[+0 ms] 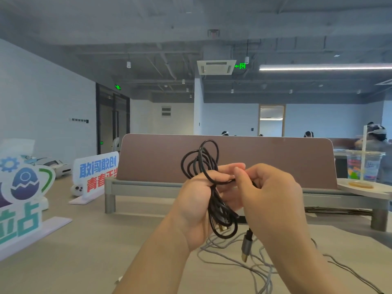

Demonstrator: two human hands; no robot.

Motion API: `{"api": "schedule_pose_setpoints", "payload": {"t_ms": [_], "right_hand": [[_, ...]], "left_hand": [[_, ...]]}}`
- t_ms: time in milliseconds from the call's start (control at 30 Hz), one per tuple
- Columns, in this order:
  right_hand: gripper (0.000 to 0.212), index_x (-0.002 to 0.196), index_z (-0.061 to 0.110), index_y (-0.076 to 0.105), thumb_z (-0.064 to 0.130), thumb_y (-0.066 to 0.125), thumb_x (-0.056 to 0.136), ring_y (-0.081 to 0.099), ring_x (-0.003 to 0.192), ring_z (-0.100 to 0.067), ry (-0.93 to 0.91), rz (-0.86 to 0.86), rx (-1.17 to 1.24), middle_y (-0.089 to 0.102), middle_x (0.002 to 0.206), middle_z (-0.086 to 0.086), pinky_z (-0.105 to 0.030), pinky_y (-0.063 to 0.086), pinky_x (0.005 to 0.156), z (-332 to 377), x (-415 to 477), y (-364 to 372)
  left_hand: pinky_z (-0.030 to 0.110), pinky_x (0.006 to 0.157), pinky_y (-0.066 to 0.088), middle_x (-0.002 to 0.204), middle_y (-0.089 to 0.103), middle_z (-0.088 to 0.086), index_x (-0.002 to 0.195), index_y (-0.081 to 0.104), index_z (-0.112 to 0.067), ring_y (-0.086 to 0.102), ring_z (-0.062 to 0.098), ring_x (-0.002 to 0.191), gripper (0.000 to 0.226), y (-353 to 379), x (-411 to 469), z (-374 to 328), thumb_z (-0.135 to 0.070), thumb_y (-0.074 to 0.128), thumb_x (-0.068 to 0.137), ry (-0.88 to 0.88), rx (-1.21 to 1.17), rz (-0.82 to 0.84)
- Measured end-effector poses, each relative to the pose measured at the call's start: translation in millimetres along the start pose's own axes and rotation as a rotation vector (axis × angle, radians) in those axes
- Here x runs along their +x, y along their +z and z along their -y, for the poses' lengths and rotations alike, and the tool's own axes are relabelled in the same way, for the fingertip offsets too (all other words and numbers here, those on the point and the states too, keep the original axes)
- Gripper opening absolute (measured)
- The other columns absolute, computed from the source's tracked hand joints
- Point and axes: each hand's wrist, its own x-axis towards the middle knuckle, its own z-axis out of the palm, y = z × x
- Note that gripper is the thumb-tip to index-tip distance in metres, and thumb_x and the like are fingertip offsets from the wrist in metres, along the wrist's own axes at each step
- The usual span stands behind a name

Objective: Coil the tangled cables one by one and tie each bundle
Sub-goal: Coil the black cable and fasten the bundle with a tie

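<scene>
Item 1: black cable [203, 158], gathered into a loose coil and held in the air above the tabletop [84, 251]. Loops rise above the grip and hang below it; a gold-tipped plug [222, 228] sits among the lower loops.

Item 2: left hand [197, 200], fingers curled round the waist of the coil, gripping it.

Item 3: right hand [273, 198], just beside the left, thumb and forefinger pinching a strand of the black cable that runs across from the bundle.

Item 4: grey-sleeved connector [246, 246] with a gold tip, dangling below the right hand, clear of the surface.

Item 5: grey braided cable [233, 259], lying in slack tangled loops on the tabletop under both hands. A thinner dark cable [350, 270] trails off to the right.

Item 6: brown partition panel [265, 158], upright behind the hands.

Item 7: clear plastic cup [363, 166] with a straw, standing on a white plate [347, 186], far right.

Item 8: two printed standing signs [95, 172] [23, 183], left side.
</scene>
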Motion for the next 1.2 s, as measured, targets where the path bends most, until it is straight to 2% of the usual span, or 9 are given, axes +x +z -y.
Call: {"api": "schedule_pose_setpoints", "payload": {"t_ms": [133,333,500,633,800,900,1067,1133,1200], "right_hand": [[0.021,0.069,0.025,0.060,0.033,0.058,0.088,0.056,0.051,-0.006,-0.038,0.054,-0.095,0.061,0.055,0.009,-0.021,0.050,0.048,1.2,-1.0,5.0],[0.021,0.075,0.026,0.052,0.041,0.056,0.087,0.049,0.050,-0.006,0.012,0.210,-0.101,0.055,0.059,0.006,-0.021,0.042,0.048,6.1,-8.3,12.9],[0.022,0.074,0.022,0.058,0.043,0.063,0.080,0.043,0.044,-0.005,-0.131,0.376,0.004,0.052,0.047,0.010,-0.017,0.035,0.043,10.9,-6.3,4.8],[0.020,0.071,0.021,0.060,0.038,0.068,0.075,0.038,0.041,-0.011,-0.155,0.234,0.078,0.060,0.053,-0.004,-0.029,0.039,0.043,4.8,0.6,-2.7],[0.025,0.062,0.018,0.059,0.033,0.069,0.079,0.041,0.038,-0.004,-0.027,0.073,-0.008,0.055,0.043,0.005,-0.013,0.031,0.036,-3.1,8.6,-11.8],[0.027,0.060,0.011,0.059,0.025,0.070,0.080,0.045,0.037,0.001,-0.028,0.188,0.009,0.052,0.039,0.022,-0.010,0.034,0.037,-0.9,6.4,-8.2],[0.022,0.063,0.009,0.060,0.019,0.068,0.080,0.036,0.041,-0.008,-0.164,0.357,-0.046,0.045,0.039,0.009,-0.020,0.041,0.049,2.8,0.0,1.8],[0.005,0.077,0.020,0.067,0.022,0.068,0.081,0.041,0.041,-0.007,-0.089,0.440,-0.004,0.050,0.044,0.002,-0.029,0.049,0.056,7.0,1.8,-2.0],[0.010,0.090,0.028,0.063,0.022,0.066,0.083,0.059,0.044,-0.013,0.074,0.561,0.028,0.063,0.055,-0.008,-0.034,0.055,0.059,11.1,2.9,-7.3]], "left_hand": [[0.025,0.055,0.054,0.085,0.075,0.011,0.090,0.072,-0.010,0.071,0.018,0.067,0.025,-3.9,3.9,1.2,-0.011,0.047,0.091,0.032,-0.010,-0.115],[0.043,0.084,0.051,0.098,0.076,0.008,0.095,0.068,-0.015,0.072,0.027,0.088,0.020,-7.8,1.8,-4.0,-0.020,0.048,0.095,0.079,-0.033,-0.210],[0.034,0.068,0.054,0.086,0.077,0.004,0.095,0.069,-0.016,0.070,0.024,0.079,0.020,-12.9,3.1,-6.2,-0.015,0.049,0.095,0.145,-0.006,-0.354],[0.032,0.055,0.056,0.077,0.075,0.010,0.093,0.067,-0.009,0.072,0.021,0.067,0.027,-12.3,2.0,-6.5,0.005,0.044,0.089,0.031,0.046,-0.264],[0.040,0.084,0.058,0.101,0.074,0.013,0.105,0.065,-0.007,0.072,0.024,0.092,0.025,-10.0,-2.4,-8.7,-0.006,0.061,0.081,0.021,0.105,0.003],[0.033,0.072,0.060,0.095,0.075,0.010,0.095,0.068,-0.008,0.072,0.015,0.072,0.023,-8.5,-5.1,-10.4,-0.017,0.065,0.075,0.037,0.108,0.035],[0.029,0.060,0.050,0.070,0.069,0.004,0.072,0.067,-0.015,0.066,0.019,0.068,0.021,-12.2,-2.2,-7.5,-0.034,0.071,0.066,0.100,0.234,-0.176],[0.026,0.052,0.052,0.067,0.067,0.008,0.072,0.064,-0.009,0.067,0.020,0.060,0.025,-13.4,-1.2,-13.0,-0.033,0.068,0.076,0.106,0.105,-0.254],[0.028,0.052,0.054,0.058,0.063,0.006,0.071,0.059,-0.007,0.067,0.018,0.053,0.029,-17.3,1.1,-17.5,-0.032,0.063,0.085,0.121,0.019,-0.362]]}}
